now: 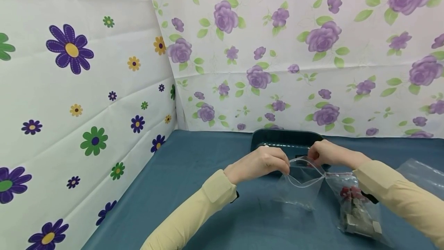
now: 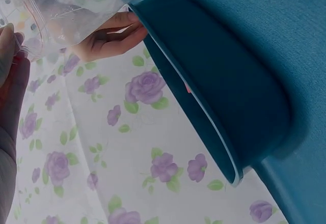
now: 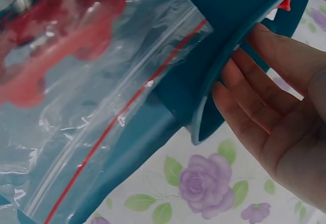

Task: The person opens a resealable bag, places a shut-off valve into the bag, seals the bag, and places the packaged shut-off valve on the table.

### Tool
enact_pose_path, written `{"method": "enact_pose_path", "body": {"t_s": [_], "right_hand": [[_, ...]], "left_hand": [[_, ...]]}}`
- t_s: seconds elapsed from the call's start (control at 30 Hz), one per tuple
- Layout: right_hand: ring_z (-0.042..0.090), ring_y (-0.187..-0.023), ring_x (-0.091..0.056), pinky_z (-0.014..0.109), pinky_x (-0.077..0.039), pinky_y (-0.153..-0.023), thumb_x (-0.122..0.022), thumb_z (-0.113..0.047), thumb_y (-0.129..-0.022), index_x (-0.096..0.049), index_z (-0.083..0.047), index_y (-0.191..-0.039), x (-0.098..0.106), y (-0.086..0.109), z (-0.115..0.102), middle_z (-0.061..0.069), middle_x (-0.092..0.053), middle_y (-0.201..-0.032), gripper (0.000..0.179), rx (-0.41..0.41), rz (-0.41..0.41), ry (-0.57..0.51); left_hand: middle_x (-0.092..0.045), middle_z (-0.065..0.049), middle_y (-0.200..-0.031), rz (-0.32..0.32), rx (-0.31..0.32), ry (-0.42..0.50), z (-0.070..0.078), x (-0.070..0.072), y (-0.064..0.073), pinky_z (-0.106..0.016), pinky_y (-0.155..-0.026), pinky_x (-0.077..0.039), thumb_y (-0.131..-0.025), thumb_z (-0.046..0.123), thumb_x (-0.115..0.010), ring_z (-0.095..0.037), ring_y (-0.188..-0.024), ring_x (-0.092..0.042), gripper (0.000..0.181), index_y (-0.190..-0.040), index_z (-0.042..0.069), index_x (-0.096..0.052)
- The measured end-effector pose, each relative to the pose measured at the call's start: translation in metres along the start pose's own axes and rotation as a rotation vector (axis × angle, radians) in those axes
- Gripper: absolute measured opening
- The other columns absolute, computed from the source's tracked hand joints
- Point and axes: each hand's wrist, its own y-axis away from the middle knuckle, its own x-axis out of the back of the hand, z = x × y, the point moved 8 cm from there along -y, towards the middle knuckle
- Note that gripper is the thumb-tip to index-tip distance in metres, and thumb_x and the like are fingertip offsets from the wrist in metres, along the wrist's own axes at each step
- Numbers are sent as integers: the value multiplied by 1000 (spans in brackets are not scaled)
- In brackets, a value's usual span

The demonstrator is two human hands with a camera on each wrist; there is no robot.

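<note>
Left grip [image 1: 260, 163] pinches the clear bag [image 1: 301, 195] by its open lip, before the dark tray [image 1: 288, 138]; right grip [image 1: 331, 153] at tray rim, fingertips hidden, can't tell its hold. I'd stretch mouth wide, lower straight in.

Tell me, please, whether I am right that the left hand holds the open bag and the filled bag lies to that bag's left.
Not quite: the filled bag lies to the right of the open bag, as the head view shows. The left hand does hold the open bag.
</note>
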Motion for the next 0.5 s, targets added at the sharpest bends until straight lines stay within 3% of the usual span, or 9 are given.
{"method": "enact_pose_path", "body": {"t_s": [0.27, 0.5], "right_hand": [[9, -56, -51, 27, -44, -50, -67, 8, -73, -67, -7, -73, -4, -2, 8, -7, -57, -65, 15, -11, -1, 10], [7, -48, -37, 24, -33, -45, -59, 14, -70, -62, -11, -68, -10, -4, 10, -7, -52, -60, 25, 6, -4, 6]], "left_hand": [[-59, -2, -92, -1, 3, 2, -1, 0, -1, -11, -79, -39, -85, -4, -60, -1, -89, -51, 13, -86, 6, -68], [-59, -3, -92, -2, 2, 2, 0, -1, 0, -11, -79, -39, -85, -4, -60, -2, -90, -51, 13, -86, 6, -68]]}}
